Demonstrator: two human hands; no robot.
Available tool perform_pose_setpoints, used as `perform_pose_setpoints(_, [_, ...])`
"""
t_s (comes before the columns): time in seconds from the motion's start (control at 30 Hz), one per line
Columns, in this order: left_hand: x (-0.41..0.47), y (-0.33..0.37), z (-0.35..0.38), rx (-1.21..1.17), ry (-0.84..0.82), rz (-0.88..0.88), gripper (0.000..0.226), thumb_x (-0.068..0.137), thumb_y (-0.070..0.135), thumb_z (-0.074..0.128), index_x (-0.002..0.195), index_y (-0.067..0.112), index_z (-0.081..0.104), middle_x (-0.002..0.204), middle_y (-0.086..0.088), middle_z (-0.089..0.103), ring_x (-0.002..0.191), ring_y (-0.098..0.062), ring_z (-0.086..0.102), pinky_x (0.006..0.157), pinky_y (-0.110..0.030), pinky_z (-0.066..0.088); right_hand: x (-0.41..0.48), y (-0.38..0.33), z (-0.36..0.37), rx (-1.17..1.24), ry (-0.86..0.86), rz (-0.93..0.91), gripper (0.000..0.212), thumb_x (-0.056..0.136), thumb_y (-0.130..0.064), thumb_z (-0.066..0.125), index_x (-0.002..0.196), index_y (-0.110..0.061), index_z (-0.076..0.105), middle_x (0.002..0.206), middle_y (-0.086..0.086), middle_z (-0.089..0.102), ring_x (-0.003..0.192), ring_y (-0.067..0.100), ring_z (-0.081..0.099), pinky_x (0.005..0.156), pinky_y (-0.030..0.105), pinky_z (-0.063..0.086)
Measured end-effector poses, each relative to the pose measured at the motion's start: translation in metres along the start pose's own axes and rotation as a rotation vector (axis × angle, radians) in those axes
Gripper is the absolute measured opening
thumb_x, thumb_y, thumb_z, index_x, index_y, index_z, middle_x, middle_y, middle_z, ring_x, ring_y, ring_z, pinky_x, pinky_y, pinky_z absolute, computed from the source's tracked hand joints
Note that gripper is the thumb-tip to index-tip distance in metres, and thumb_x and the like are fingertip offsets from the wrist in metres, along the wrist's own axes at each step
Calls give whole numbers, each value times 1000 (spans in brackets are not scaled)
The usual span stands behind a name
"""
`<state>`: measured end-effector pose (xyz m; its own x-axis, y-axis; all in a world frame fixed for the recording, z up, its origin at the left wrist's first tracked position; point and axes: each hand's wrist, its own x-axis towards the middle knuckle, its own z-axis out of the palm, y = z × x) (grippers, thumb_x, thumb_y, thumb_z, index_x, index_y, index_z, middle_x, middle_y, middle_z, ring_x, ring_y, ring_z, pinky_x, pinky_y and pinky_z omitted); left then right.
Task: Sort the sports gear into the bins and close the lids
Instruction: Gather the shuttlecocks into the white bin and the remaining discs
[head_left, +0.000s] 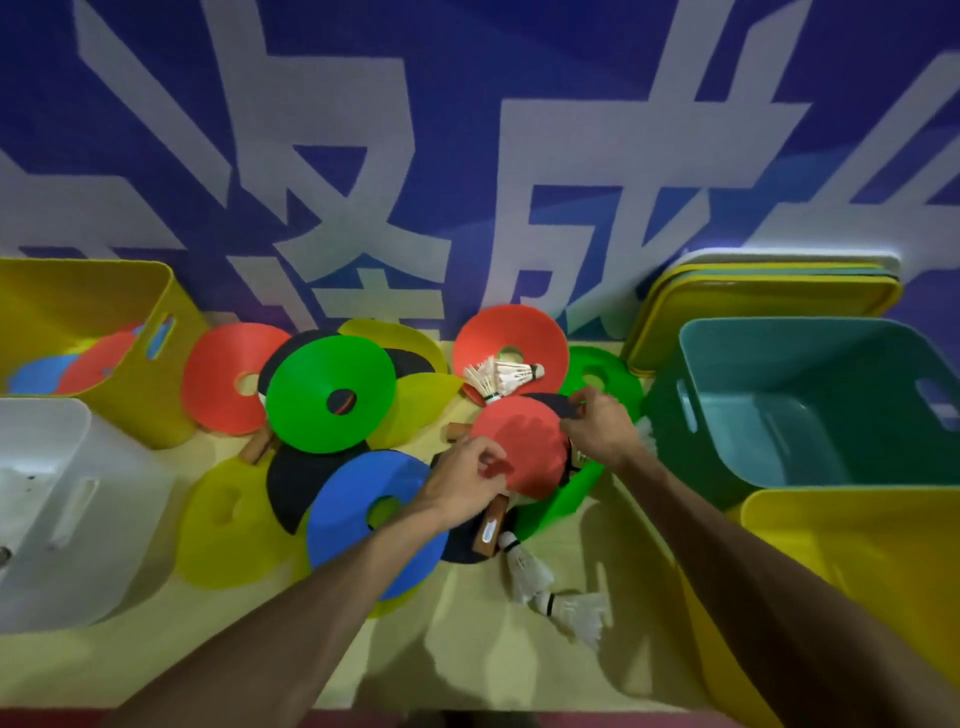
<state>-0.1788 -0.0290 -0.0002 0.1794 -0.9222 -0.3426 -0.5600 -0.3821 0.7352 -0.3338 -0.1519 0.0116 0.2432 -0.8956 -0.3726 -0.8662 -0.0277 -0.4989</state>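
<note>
Two hands are set on one red paddle (519, 447) at the centre of the frame, on top of the heap. The left hand (467, 480) is curled, and the blade's lower left edge is pinched between thumb and fingers. The right hand (602, 431) is closed in a pinch on the upper right edge; whether the black paddle (553, 402) just behind is caught in that pinch too cannot be told. Opposite edges are probably taken so that the flat blade can be lifted level out of the pile, without dragging the green disc (566, 499) beneath it.

Much gear is left unsorted on the table (467, 649). Discs overlap at centre left, with a blue disc (353, 519) partly under the left forearm. Shuttlecocks (498, 376) lie on a red disc (511, 332) above the hands, and more shuttlecocks (530, 571) lie below them.

Red and blue discs (98, 361) are already held in the far yellow bin (156, 291) at upper left, so discs seem to be assigned there. The white bin (52, 415) at left, the teal bin (810, 332) at right and the near yellow bin (831, 519) at lower right stand open. The teal bin looks empty and lies nearest the right hand, so it is judged the likely place for paddles. The lids (753, 296) are stacked against the wall at upper right, out of the way until the sorting is done.
</note>
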Motion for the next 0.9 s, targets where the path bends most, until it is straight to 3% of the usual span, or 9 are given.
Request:
perform_pose_setpoints(0.17, [4, -8, 33, 42, -93, 1, 20, 86, 12, 62, 106, 14, 63, 108, -1, 60, 89, -13, 60, 77, -19, 44, 1, 32, 4, -171, -12, 104, 44, 88, -22, 51, 130, -11, 47, 130, 19, 45, 123, 36, 40, 102, 46, 38])
perform_pose_setpoints(0.23, [5, -12, 42, 49, -119, -29, 20, 86, 11, 60, 105, 15, 64, 107, 0, 60, 91, -14, 60, 82, -24, 48, 4, 37, 8, -160, -28, 105, 45, 88, -21, 52, 130, -10, 46, 130, 19, 44, 123, 36, 39, 102, 47, 38])
perform_pose_setpoints(0.33, [4, -20, 54, 130, -167, -58, 21, 86, 15, 59, 106, 17, 63, 107, -2, 62, 97, -17, 59, 86, -31, 49, 11, 42, 16, -147, -76, 119, 54, 88, -34, 55, 132, -6, 42, 131, 20, 44, 122, 37, 42, 102, 46, 40])
perform_pose_setpoints(0.47, [-3, -23, 68, 282, -181, -158, 28, 86, 28, 54, 112, 17, 51, 106, -4, 61, 94, -25, 59, 73, -35, 48, 22, 46, 28, -127, -98, 142, 69, 88, -49, 55, 134, -2, 36, 134, 23, 40, 124, 41, 43, 100, 48, 40])
perform_pose_setpoints(0.53, [-8, -22, 77, 297, -187, -228, 37, 86, 34, 54, 116, 17, 42, 109, -6, 61, 97, -32, 61, 75, -39, 51, 25, 47, 33, -117, -101, 140, 71, 89, -51, 53, 136, -2, 33, 136, 22, 37, 125, 40, 44, 100, 48, 41])
perform_pose_setpoints(0.63, [-12, -19, 92, 268, -160, -280, 48, 88, 40, 56, 125, 19, 36, 127, -4, 53, 109, -34, 58, 85, -43, 48, 28, 48, 35, -135, -76, 147, 64, 92, -45, 52, 137, -4, 33, 136, 18, 38, 123, 37, 46, 96, 46, 43])
perform_pose_setpoints(0.77, [-14, -19, 105, 176, -49, -336, 54, 87, 33, 61, 130, 20, 31, 126, -3, 53, 110, -35, 56, 84, -43, 46, 28, 48, 34, -144, -33, 163, 53, 90, -28, 54, 135, -5, 36, 136, 17, 39, 118, 37, 50, 90, 44, 45])
perform_pose_setpoints(0.9, [-18, -25, 115, 142, 36, -324, 62, 85, 28, 62, 136, 22, 28, 129, 0, 52, 113, -32, 55, 82, -40, 45, 25, 46, 31, -102, 11, 139, 54, 88, -25, 57, 134, -8, 36, 133, 15, 37, 115, 36, 50, 95, 49, 43])
